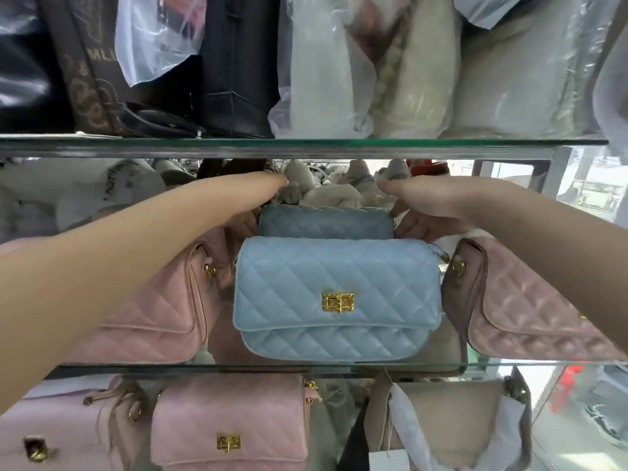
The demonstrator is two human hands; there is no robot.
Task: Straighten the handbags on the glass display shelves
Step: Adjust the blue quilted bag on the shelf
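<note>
Two blue handbags (336, 294) (326, 222), two hands (266, 195) (424, 202)

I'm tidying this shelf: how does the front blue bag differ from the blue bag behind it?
The front blue bag shows its whole face and gold clasp; the rear blue bag shows only its top. The front blue bag looks paler, the rear blue bag greyer. The left hand and right hand flank the rear blue bag, not the front blue bag. Both are quilted.

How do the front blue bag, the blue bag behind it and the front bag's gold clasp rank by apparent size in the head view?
1. Front blue bag
2. Rear blue bag: farther back and partly hidden, so true size unsure
3. Gold clasp
</note>
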